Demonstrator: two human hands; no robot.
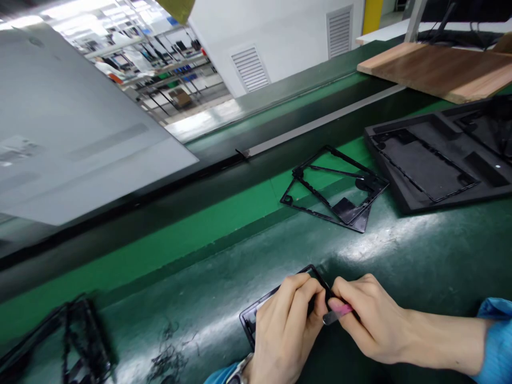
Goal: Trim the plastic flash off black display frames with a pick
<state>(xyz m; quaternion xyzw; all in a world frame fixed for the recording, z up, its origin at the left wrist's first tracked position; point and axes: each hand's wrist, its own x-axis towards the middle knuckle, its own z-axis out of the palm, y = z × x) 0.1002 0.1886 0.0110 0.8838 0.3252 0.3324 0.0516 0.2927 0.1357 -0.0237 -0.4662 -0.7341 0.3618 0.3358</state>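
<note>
Low in the head view, a thin black rectangular frame lies tilted on the green bench, partly hidden under my left hand. The fingers of that hand are bent and closed on the frame's near right side. My right hand is closed around a small flat metal tool with a pink part. One rounded end of the tool sticks out toward my left hand. The right fingertips are at the frame's right corner; whether they touch it is hidden.
Two stacked black frames lie beyond my hands. A dark foam tray holding another frame is at the right, below a wooden board. Black shavings and more frames lie left. A grey panel stands behind.
</note>
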